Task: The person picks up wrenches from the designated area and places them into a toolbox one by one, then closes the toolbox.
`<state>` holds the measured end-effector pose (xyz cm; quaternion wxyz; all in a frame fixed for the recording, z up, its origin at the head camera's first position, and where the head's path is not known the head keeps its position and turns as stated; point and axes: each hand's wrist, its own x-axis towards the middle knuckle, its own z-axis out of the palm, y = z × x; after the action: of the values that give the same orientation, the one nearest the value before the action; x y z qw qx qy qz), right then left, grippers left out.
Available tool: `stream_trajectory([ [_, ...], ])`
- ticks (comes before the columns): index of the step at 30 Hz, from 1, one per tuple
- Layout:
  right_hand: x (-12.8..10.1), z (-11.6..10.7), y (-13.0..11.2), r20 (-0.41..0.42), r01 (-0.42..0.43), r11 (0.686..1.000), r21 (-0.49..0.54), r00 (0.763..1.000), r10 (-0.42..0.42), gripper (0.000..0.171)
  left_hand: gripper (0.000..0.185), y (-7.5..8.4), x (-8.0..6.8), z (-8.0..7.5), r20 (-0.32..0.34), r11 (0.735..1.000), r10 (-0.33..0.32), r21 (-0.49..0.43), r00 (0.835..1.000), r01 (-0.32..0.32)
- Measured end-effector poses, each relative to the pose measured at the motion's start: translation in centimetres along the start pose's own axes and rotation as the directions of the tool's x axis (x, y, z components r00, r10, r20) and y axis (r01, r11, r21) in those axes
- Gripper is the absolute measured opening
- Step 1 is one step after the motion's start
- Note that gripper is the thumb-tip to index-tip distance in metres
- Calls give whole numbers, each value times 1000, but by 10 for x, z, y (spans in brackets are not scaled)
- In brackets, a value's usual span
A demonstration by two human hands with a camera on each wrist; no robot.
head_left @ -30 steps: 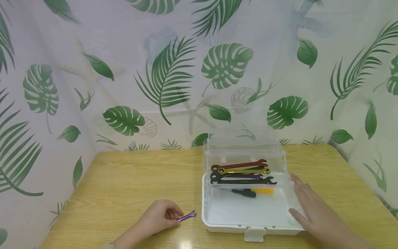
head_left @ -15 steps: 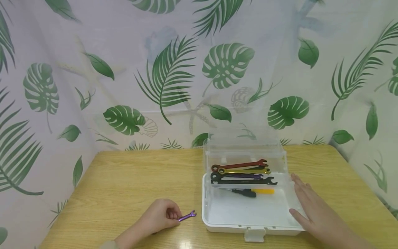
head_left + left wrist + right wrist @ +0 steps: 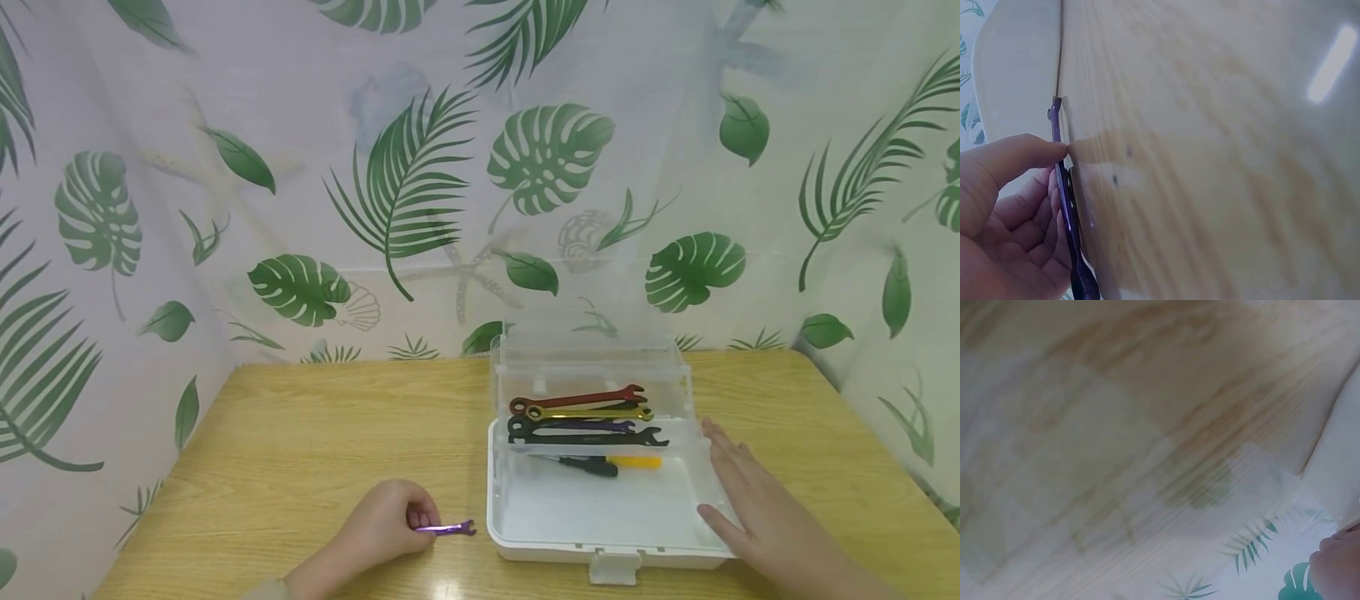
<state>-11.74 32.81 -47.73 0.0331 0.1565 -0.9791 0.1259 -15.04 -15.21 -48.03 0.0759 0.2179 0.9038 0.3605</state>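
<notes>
Two hands are working at a wooden table [image 3: 300, 442]: the left hand [image 3: 386, 521] is pinching a purple wrench [image 3: 446, 528] lying just left of the open white toolbox [image 3: 600, 546], while the right hand [image 3: 757, 500], fingers straight, is resting against its right wall.

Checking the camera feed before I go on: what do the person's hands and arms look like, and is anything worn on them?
Both hands are bare: no gloves, rings or markings show on the left hand or the right hand. The right forearm is bare to the frame edge. At the left wrist a light-coloured edge, perhaps a cuff, just shows at the bottom of the head view; it is too small to tell.
</notes>
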Motion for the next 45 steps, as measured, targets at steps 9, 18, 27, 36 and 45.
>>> stream_trajectory([
  [9,0,0,1,-18,20,1000,-20,1000,-20,84,18,0,-1,-3,20,1000,-1,-14,1000,1],
  [18,0,0,1,0,2,1000,-7,1000,-2,84,14,5,-4,-6,41,1000,13,-1,999,-13],
  [27,0,-2,1,7,-2,1000,-9,1000,2,85,12,7,-6,-8,-12,999,-4,42,1000,4],
  [36,0,-2,0,12,-5,1000,2,1000,5,85,12,8,-3,-14,-46,999,-30,35,998,31],
  [45,0,-3,-2,31,-22,999,26,999,21,86,8,17,-1,-31,-59,999,-35,-21,998,33],
])
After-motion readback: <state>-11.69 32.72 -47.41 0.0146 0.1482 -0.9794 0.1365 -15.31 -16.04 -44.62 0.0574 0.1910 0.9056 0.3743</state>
